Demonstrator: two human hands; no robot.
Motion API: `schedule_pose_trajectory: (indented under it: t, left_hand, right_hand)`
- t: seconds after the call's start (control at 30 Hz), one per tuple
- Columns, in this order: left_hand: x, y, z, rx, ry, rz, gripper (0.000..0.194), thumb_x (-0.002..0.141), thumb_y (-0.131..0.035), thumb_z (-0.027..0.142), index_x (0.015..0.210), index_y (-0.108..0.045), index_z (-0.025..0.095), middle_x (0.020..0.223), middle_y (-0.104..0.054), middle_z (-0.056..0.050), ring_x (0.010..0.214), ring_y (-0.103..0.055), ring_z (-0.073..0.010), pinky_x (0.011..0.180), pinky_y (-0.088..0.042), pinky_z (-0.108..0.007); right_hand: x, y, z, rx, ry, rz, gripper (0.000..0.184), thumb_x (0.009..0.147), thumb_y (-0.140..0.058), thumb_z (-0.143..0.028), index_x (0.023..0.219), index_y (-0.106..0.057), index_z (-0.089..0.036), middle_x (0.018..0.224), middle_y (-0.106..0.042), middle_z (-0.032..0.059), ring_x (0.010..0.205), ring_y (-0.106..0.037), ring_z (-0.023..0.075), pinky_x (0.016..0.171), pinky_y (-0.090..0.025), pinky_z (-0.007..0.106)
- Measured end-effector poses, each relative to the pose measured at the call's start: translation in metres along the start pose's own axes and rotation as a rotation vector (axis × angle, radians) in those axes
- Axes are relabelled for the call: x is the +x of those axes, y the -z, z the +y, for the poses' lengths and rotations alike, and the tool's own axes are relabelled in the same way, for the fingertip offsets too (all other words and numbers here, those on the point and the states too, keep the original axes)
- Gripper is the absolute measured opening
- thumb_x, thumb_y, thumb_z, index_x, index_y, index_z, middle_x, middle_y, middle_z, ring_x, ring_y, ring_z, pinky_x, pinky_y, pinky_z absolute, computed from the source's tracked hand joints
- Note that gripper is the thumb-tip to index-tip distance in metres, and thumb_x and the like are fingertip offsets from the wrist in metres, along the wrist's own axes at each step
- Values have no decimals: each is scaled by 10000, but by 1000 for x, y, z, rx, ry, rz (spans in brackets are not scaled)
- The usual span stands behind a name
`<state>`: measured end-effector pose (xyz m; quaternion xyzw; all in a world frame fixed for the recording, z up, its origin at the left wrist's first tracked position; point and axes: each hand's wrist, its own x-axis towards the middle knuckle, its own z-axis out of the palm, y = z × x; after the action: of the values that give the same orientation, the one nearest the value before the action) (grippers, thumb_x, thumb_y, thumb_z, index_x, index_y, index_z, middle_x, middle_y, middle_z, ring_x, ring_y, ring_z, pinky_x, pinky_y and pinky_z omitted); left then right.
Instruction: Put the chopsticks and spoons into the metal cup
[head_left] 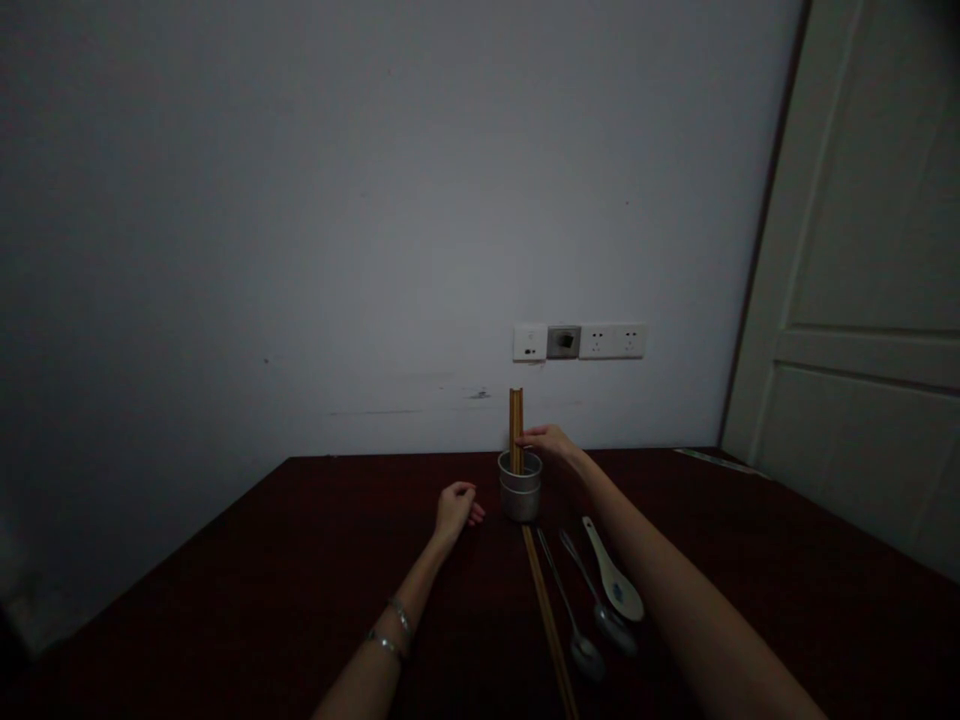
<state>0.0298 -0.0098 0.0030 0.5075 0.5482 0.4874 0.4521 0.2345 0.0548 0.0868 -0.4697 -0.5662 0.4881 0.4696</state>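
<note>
At rim of cup | right grip holding chopsticks | left grip loosely open, apart

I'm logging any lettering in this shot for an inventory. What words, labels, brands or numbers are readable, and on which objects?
No text can be read.
Wall sockets: only slots and tiny marks, too small to read.
White spoon: a small blue mark, too blurred to tell whether it is writing.
Metal cup: no lettering visible on this side.
</note>
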Motion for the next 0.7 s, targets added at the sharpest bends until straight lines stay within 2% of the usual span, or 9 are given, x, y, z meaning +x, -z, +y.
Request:
schedule_pose_trajectory:
  t: [0.23, 0.4, 0.57, 0.7]
  left_hand:
    - [-2, 0, 0, 2, -36, -10, 165, 810, -429, 208, 908, -517, 109, 458, -579, -2, 380, -537, -101, 376, -343, -160]
    - [-4, 0, 1, -2, -52, -7, 149, 800, -428, 194, 889, -512, 109, 451, -575, -1, 373, -531, -101, 370, -341, -160]
    - [-3, 0, -2, 0, -82, -8, 120, 790, -424, 169, 849, -512, 113, 429, -559, 7, 358, -520, -102, 364, -339, -162]
    - [0, -1, -6, 12, -103, -6, 120, 779, -425, 143, 856, -512, 113, 420, -553, 19, 348, -516, -96, 367, -346, -157]
  right_hand:
    - [-6, 2, -3, -53, -31, -46, 155, 521, -756, -179, 620, -659, -108, 564, -653, 18, 498, -557, 90, 498, -425, 185]
    - [-12, 4, -1, -84, -62, -59, 217, 505, -772, -199, 675, -669, -111, 601, -665, 30, 535, -574, 107, 514, -434, 198]
    - [-19, 16, -5, -131, -128, -124, 475, 548, -760, -347, 958, -637, -139, 774, -692, 68, 595, -591, 121, 523, -439, 213]
    - [-28, 40, -23, -224, -162, -165, 588, 575, -741, -391, 1099, -568, -189, 989, -663, 97, 716, -619, 145, 590, -467, 230]
